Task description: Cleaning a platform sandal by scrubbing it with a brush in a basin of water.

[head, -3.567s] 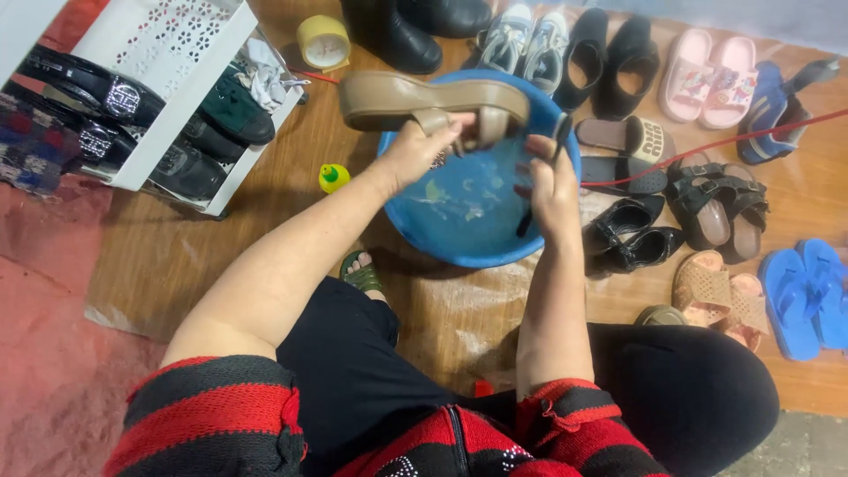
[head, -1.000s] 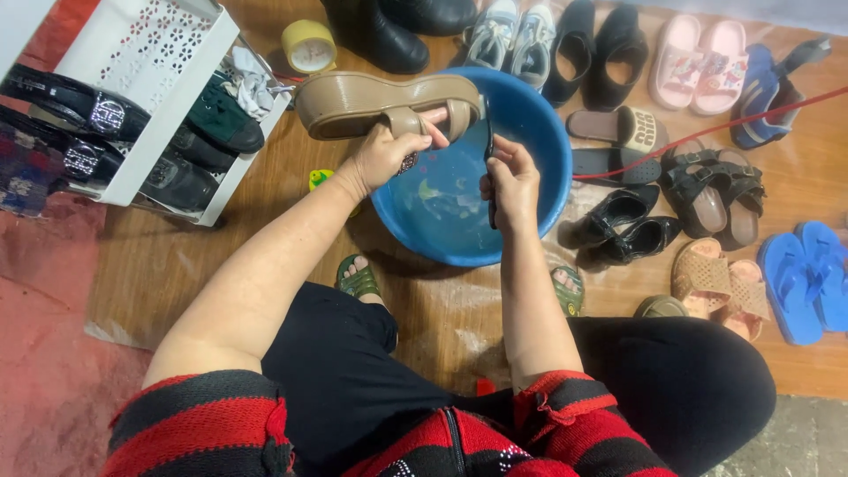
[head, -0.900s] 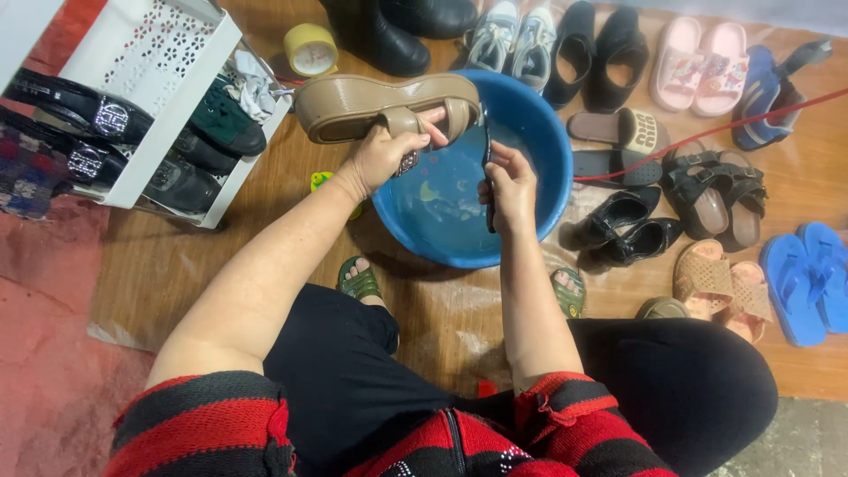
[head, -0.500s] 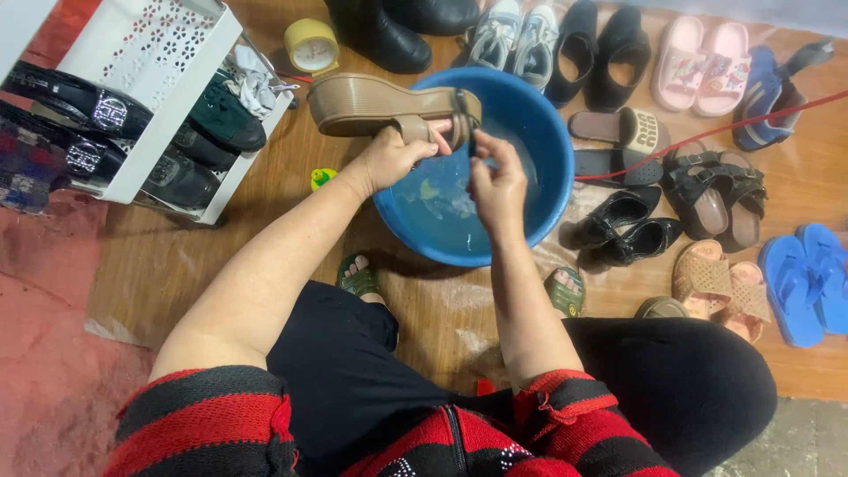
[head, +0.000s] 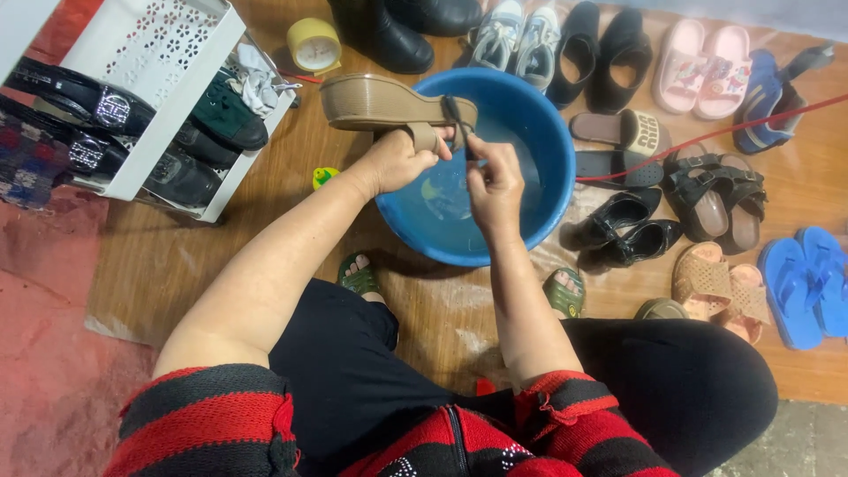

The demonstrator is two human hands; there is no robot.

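Tan sandal (head: 380, 102) is gripped by left hand (head: 397, 162), brush (head: 459, 124) pinched in right hand (head: 495, 181) — wet grip may slip, splashing from the basin (head: 548, 150).

The basin (head: 543, 168) is glossy blue plastic (wet inside); the tan sandal (head: 380, 102) looks matt, rubbery; the floor (head: 159, 256) is wood.
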